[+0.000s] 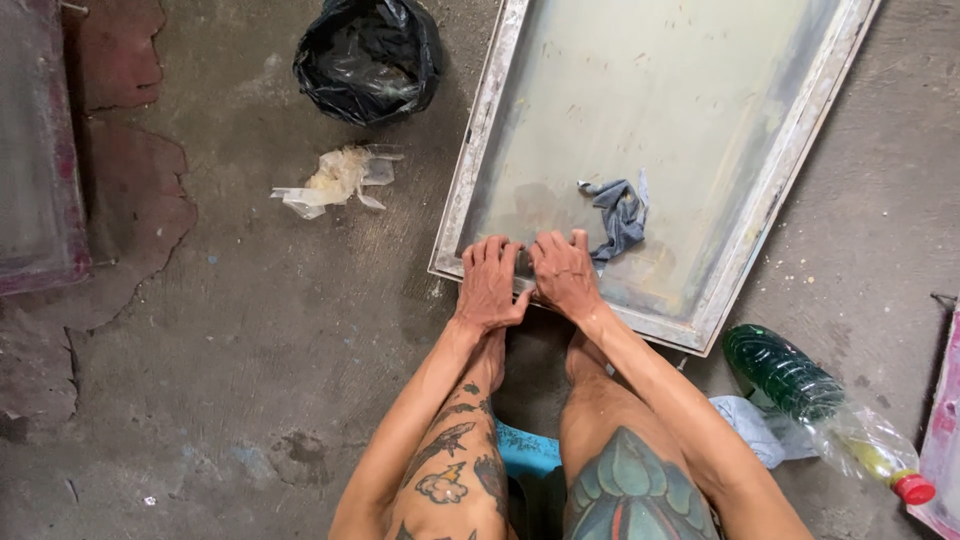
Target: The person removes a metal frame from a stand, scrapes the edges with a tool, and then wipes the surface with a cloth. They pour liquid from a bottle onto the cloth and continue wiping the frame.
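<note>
I note a black plastic bag (368,58) bunched on the concrete floor (250,330) at top; just below it, a crumpled clear wrapper (335,180) with yellowish residue; a dark red-edged frame (40,150) lies along the left border, beside flaking reddish patches of floor; at lower right a green plastic bottle (805,395) with a red cap lies on its side, near a pale blue cloth (760,430); a blue stool (528,450) shows between the legs; a pink-edged panel (945,430) is cut off at the right border.

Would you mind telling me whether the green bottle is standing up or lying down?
Lying down: the bottle rests on its side on the floor, red cap pointing right.
</note>
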